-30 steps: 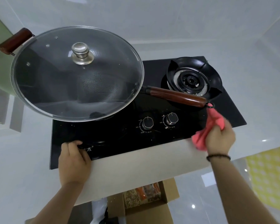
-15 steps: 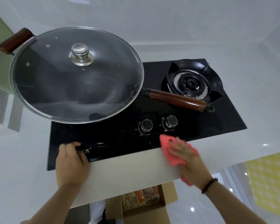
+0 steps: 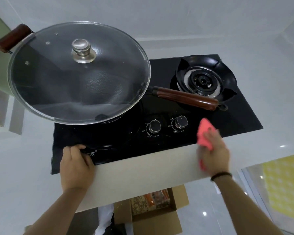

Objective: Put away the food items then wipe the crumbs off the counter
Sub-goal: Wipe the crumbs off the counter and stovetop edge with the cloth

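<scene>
Two hands are at the front edge of the counter [image 3: 159, 173]. Your right hand [image 3: 214, 153] lies on top of the pink cloth [image 3: 204, 133], fingers extended but blurred, pressing the cloth flat against the front right part of the black cooktop [image 3: 126, 145], where the glass meets the counter's front strip. Part of the cloth shows ahead of your fingertips and part under the heel of your hand. A dark band [image 3: 221, 175] sits on that wrist.

Your left hand [image 3: 75, 164] rests at the cooktop's front left corner, fingers curled over the glass edge and gripping nothing separate.

On the cooktop's left side stands the wok [image 3: 85, 89] under a glass lid [image 3: 41, 65] with a metal knob [image 3: 82, 50]. Its long wooden handle [image 3: 185, 97] runs right, ending just in front of the bare right burner [image 3: 204, 78]. Two control dials [image 3: 166, 126] sit at the front centre, just left of the cloth.

Below the counter's front edge, an open cardboard box [image 3: 159, 219] stands on the floor with the packaged food items [image 3: 151, 202] inside. Small pale specks are visible on the glass near the dials.
</scene>
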`<action>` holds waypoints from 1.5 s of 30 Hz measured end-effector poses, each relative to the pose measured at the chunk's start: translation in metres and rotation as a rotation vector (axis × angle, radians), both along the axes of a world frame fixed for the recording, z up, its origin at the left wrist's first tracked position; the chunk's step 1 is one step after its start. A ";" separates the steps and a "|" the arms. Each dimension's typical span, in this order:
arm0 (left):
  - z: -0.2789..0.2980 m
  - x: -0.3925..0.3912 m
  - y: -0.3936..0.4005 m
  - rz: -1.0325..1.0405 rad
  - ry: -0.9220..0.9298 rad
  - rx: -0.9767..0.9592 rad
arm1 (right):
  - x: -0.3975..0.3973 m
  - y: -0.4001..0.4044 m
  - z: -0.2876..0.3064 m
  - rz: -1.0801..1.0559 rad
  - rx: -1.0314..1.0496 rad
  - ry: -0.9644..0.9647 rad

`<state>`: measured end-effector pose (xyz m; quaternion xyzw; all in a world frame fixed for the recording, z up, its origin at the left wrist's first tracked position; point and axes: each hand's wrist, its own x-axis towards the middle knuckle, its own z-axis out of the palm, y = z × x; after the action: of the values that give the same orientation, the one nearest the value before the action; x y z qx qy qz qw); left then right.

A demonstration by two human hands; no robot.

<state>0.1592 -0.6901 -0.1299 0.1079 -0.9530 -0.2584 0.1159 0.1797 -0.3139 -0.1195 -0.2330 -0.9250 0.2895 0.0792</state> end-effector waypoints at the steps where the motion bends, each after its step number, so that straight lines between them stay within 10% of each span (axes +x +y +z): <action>1: 0.000 0.000 0.000 0.000 -0.001 -0.001 | 0.015 -0.019 -0.002 0.137 -0.023 0.020; 4: -0.002 -0.001 -0.001 0.000 0.001 0.000 | 0.052 -0.074 0.000 0.383 -0.182 0.023; 8: 0.000 0.000 0.000 -0.006 -0.003 0.003 | 0.039 -0.092 0.047 0.116 -0.438 0.225; 12: 0.001 -0.001 -0.001 -0.001 -0.015 0.004 | -0.030 -0.090 0.071 0.133 -0.116 0.298; 19: -0.001 -0.002 -0.001 -0.002 0.001 0.008 | -0.130 -0.097 0.059 0.418 0.466 -0.485; 23: -0.002 -0.002 -0.002 -0.004 0.001 0.008 | -0.111 -0.102 0.054 0.563 0.615 -0.435; 30: -0.001 -0.001 -0.003 -0.009 -0.008 0.009 | -0.023 -0.082 0.054 0.673 0.268 -0.303; 36: -0.003 -0.002 -0.004 -0.025 0.006 -0.016 | -0.019 -0.074 0.108 -0.153 -0.605 -0.011; 39: -0.002 -0.001 -0.003 -0.016 0.005 -0.009 | -0.052 -0.050 0.091 -0.329 -0.368 0.220; 45: 0.000 -0.001 -0.002 -0.005 0.001 -0.011 | -0.076 -0.022 0.022 0.091 -0.032 -0.137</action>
<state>0.1581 -0.6920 -0.1301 0.1047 -0.9546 -0.2535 0.1161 0.1041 -0.3363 -0.0979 -0.2112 -0.9332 0.2908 -0.0010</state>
